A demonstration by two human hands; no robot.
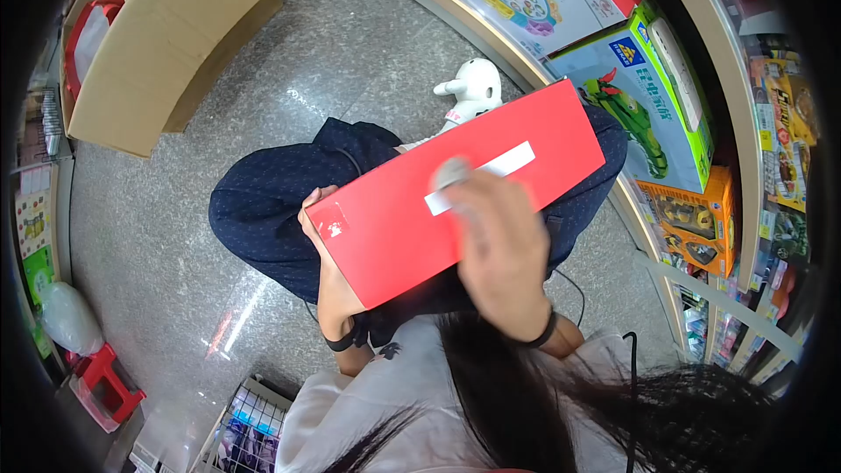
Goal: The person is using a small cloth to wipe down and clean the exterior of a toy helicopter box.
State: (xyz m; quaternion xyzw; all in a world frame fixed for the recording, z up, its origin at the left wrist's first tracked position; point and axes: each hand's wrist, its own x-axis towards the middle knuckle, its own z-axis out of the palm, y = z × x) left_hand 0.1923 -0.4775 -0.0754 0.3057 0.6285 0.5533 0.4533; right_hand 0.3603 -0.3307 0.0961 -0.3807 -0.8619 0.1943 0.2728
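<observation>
A long red box [394, 245] lies tilted across my lap, with a white strip [517, 158] on its upper face. At the box's left end, my left hand [322, 241] grips the edge, its fingers partly hidden behind the box. Over the strip is my right hand [499, 241], blurred by motion, its fingers closed round a small greyish-white item [451, 173] that is too blurred to name. A clear sticker [333, 224] shows near the box's left corner.
White shoes [473, 92] show beyond the box. Shelves with boxed toys [622, 92] curve along the right. A large cardboard box [175, 26] stands at the upper left, a red stool [112, 385] at the lower left, and a wire basket [250, 425] near the bottom.
</observation>
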